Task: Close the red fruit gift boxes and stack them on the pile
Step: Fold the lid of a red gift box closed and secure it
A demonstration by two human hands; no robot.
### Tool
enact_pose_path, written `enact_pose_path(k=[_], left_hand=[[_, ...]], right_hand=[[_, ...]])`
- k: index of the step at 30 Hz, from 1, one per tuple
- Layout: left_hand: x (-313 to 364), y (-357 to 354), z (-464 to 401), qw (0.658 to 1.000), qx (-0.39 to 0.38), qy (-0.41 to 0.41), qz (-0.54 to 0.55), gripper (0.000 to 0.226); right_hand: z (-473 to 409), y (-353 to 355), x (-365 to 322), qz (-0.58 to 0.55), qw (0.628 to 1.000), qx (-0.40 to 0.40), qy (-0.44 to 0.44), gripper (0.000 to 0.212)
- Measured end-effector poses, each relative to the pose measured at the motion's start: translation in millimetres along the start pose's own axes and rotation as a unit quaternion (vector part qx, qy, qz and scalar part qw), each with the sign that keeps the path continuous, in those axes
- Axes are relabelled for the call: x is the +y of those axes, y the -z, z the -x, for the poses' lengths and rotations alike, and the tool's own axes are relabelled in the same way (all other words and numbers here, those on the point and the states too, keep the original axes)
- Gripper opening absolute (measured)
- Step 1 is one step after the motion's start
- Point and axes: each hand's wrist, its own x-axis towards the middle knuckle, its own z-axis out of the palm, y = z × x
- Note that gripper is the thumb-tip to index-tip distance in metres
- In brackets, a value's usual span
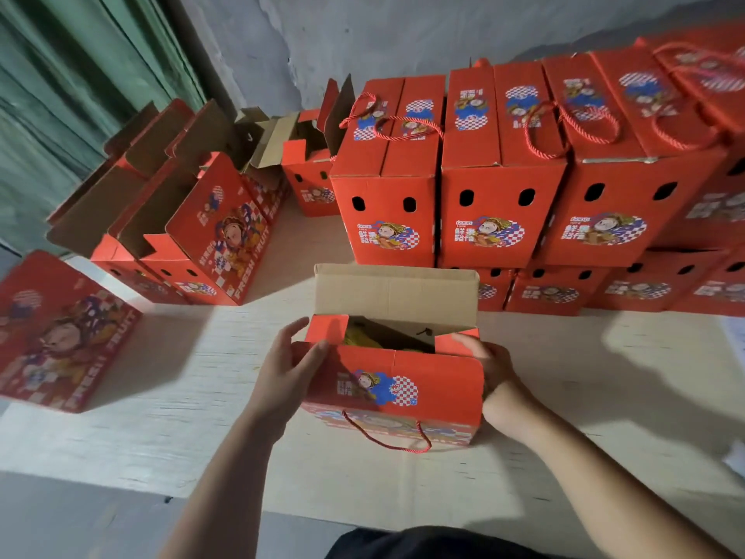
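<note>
**One box half shut, several open ones waiting**

A pile of closed boxes [504, 175] stands along the desk's [181, 377] far edge, two tiers showing. The box in hand [393, 381] sits near the front edge, middle – its near flap is folded over, the far flap [395, 292] stands upright, and yellow contents show inside. Open boxes [181, 219] wait at the far left corner, so much is left.

The left hand [288, 365] holds the box's left end, thumb curled over the side flap. The right hand [490, 365] grips the right end, fingers wrapped round the corner – both forearms reach in from the near edge.
</note>
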Motion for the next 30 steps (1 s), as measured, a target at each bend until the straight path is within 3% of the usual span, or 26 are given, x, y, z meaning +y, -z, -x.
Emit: enact_pose_path(k=[3, 6, 9, 13, 16, 18, 20, 22, 24, 26, 28, 30], left_hand=[[-5.2, -14.0, 3.2, 0.992, 0.067, -0.048, -0.099, 0.059], [-10.3, -31.0, 6.2, 0.955, 0.15, -0.092, -0.241, 0.045], [-15.1, -35.3, 5.5, 0.922, 0.13, -0.102, -0.349, 0.054], [-9.2, -26.6, -5.0, 0.963, 0.025, -0.03, -0.267, 0.085], [-1.6, -24.4, -9.1, 0.969, 0.003, 0.02, -0.247, 0.1], [-1.4, -23.1, -13.4, 0.971, -0.007, 0.03, -0.236, 0.101], [-4.0, -22.4, -17.2, 0.973, -0.022, 0.027, -0.226, 0.098], [-10.4, -24.3, -15.9, 0.957, -0.01, -0.024, -0.289, 0.088], [-19.2, -28.3, -8.6, 0.914, 0.036, -0.153, -0.373, 0.061], [-24.8, -28.7, -2.1, 0.869, 0.048, -0.303, -0.388, 0.038], [-34.8, -24.2, -1.1, 0.841, 0.013, -0.368, -0.397, 0.042], [-46.1, -17.1, 1.0, 0.818, -0.028, -0.367, -0.442, 0.062]], right_hand=[[3.6, 16.0, 11.5, 0.185, 0.975, -0.076, 0.097, 0.054], [14.0, 18.7, 6.7, 0.177, 0.974, -0.062, 0.126, 0.056], [23.6, 19.7, 3.2, 0.184, 0.976, -0.049, 0.106, 0.062], [35.2, 9.6, -8.0, 0.069, 0.993, -0.021, 0.094, 0.052], [39.8, -6.3, -27.2, 0.02, 0.993, 0.091, 0.071, 0.034], [41.3, -10.2, -29.5, 0.122, 0.975, 0.157, 0.096, 0.052], [48.3, -16.7, -29.1, 0.297, 0.928, 0.147, 0.167, 0.062], [53.9, -23.1, -25.6, 0.379, 0.891, 0.128, 0.213, 0.053], [53.5, -23.1, -23.0, 0.374, 0.904, 0.113, 0.173, 0.06], [49.7, -20.0, -22.6, 0.358, 0.922, 0.095, 0.115, 0.077], [42.8, -15.4, -19.8, 0.331, 0.936, 0.069, 0.095, 0.091], [33.9, -9.8, -20.6, 0.268, 0.956, 0.052, 0.108, 0.107]])
